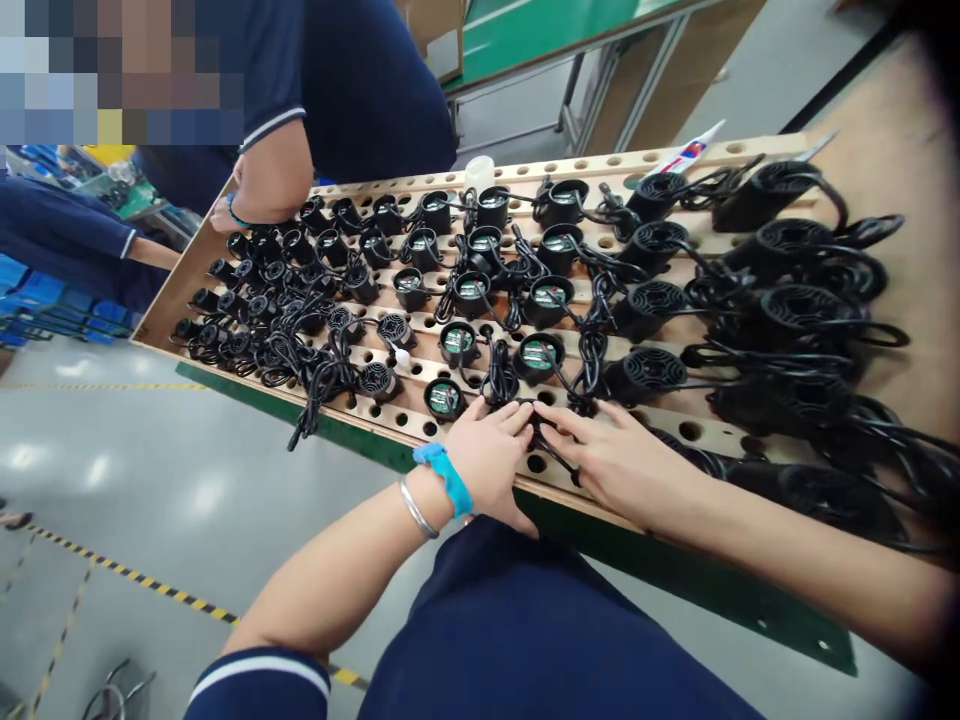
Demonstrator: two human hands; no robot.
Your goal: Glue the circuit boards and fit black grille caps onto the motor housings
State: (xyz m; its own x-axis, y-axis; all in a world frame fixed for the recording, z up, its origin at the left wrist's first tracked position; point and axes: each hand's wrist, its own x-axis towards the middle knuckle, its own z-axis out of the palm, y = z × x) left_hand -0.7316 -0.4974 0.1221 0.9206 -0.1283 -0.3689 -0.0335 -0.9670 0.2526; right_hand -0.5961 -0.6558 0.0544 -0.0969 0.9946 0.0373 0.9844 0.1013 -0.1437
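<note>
At the front edge of a wooden rack [412, 425], my left hand [487, 455] and my right hand [619, 455] meet over a black cable [556, 460]. My left fingers curl down onto the dark bundle, with the thumb held apart toward me. The fingers of my right hand close on it from the other side. Part of what lies beneath the fingertips is hidden. Left of my hands sits an open black round housing [444, 398] with a green circuit board inside. Another open housing [540, 355] stands just beyond them, beside a coiled cable [592, 355].
Rows of black housings with grilled tops [654, 372] and cables fill the rack. A white glue tube [686, 155] lies at the back, near a translucent cup [480, 172]. A small white nozzle [401, 355] lies among the housings. A co-worker's arm [274, 175] reaches over the far left end.
</note>
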